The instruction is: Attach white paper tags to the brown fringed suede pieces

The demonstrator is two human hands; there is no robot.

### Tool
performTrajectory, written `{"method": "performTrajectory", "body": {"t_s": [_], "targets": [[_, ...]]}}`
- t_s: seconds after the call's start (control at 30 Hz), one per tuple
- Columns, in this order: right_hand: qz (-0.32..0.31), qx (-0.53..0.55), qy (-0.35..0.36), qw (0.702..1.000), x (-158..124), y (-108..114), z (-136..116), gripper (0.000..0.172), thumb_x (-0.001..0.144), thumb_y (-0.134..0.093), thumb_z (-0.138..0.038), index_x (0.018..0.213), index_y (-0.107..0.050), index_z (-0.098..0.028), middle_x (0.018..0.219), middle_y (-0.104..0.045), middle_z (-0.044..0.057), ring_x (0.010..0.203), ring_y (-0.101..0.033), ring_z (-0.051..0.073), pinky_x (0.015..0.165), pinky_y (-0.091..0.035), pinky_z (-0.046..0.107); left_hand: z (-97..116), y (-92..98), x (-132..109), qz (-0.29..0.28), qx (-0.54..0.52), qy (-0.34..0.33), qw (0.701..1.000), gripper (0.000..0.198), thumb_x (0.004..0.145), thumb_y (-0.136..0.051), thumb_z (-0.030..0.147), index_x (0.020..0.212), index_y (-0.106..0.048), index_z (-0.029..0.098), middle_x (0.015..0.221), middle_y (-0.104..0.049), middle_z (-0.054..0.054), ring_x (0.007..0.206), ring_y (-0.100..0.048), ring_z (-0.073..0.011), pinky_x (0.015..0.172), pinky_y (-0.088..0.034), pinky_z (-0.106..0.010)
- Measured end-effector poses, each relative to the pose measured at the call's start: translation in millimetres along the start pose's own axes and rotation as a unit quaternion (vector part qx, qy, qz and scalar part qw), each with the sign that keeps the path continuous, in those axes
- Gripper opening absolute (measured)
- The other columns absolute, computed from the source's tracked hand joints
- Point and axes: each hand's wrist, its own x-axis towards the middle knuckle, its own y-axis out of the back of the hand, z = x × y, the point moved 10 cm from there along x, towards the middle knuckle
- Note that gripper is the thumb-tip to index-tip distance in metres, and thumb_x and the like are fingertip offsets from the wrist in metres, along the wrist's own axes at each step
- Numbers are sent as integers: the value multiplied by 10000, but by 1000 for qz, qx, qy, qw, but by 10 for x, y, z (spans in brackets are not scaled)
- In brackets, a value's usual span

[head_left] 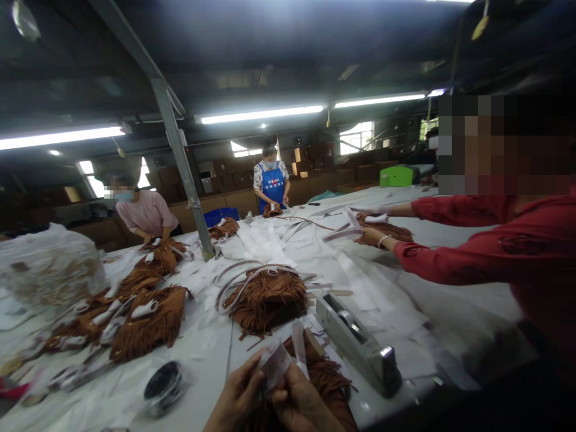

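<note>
1. At the near edge of a white tabletop (pixel 209 345), pinching a pale, see-through wrapping piece (pixel 275 363) between left hand (pixel 243 387) and right hand (pixel 299 399).
2. Holding each grip closed, with fingers and thumbs bent onto the wrapping piece and partly covering it.
3. Holding it in front of a brown fringed item (pixel 330 378), half hidden by the hands; not showing clearly whether touching it.
4. Having a grey tape dispenser (pixel 360 348) to the right, a fringed bundle (pixel 270 300) with pale straps farther ahead, and a black roll (pixel 162 384) in clear wrap to the left.
5. Facing more fringed pieces (pixel 150 327) and a bulging plastic bag (pixel 49 270) at far left.
6. Working near co-workers in red sleeves (pixel 463 240), a blue apron (pixel 272 185) and a pink top (pixel 146 213).
</note>
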Motion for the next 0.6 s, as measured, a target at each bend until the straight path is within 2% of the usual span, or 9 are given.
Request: {"method": "performTrajectory", "body": {"t_s": [0.1, 0.2, 0.3, 0.4, 0.5, 0.6], "targets": [[13, -32, -27, 999, 35, 59, 186, 301, 669, -692, -430, 708, -532, -178, 471, -448, -69, 356, -305, 27, 348, -214, 131, -99, 21, -6, 21, -7, 3, 1000, 424, 836, -543, 512, 1074, -646, 177, 1055, -695, -94, 981, -633, -248, 892, -493, -329], [34, -89, -15, 995, 98, 110, 233, 300, 656, -712, -410, 734, -558, -165, 456, -444, -72, 354, -342, 39, 361, -253, 153, -207, 81, -12, 61, -23, 15, 998, 425, 818, -559, 542, 1012, -627, 170, 902, -698, -63, 809, -643, -205, 750, -515, -274], [63, -140, 40, 987, 119, 148, 78, 312, 657, -706, -347, 886, -606, -161, 526, -526, -37, 423, -456, 86, 421, -352, 193, -244, 124, -7, 89, -19, 8, 996, 410, 794, -585, 555, 954, -600, 178, 755, -645, -14, 686, -602, -162, 644, -492, -235], [72, -189, 89, 975, 63, 136, -108, 417, 711, -629, -307, 1108, -547, -207, 581, -562, -36, 435, -483, 98, 440, -384, 206, -244, 160, 0, 113, -2, 1, 994, 364, 793, -585, 550, 833, -565, 188, 643, -556, 29, 576, -532, -123, 553, -452, -206], [37, -204, 83, 975, 15, 54, -136, 420, 765, -533, -322, 1169, -469, -227, 550, -520, -67, 384, -434, 82, 390, -355, 184, -302, 175, 8, 124, 6, 28, 992, 436, 755, -588, 604, 875, -575, 185, 655, -593, 10, 568, -553, -142, 543, -476, -227], [5, -174, 74, 982, 4, -8, -103, 469, 770, -524, -360, 1198, -406, -212, 521, -479, -93, 359, -383, 65, 365, -326, 160, -382, 188, 18, 123, 22, 58, 991, 556, 706, -596, 651, 977, -603, 167, 722, -675, -41, 666, -633, -211, 616, -535, -285]]}}
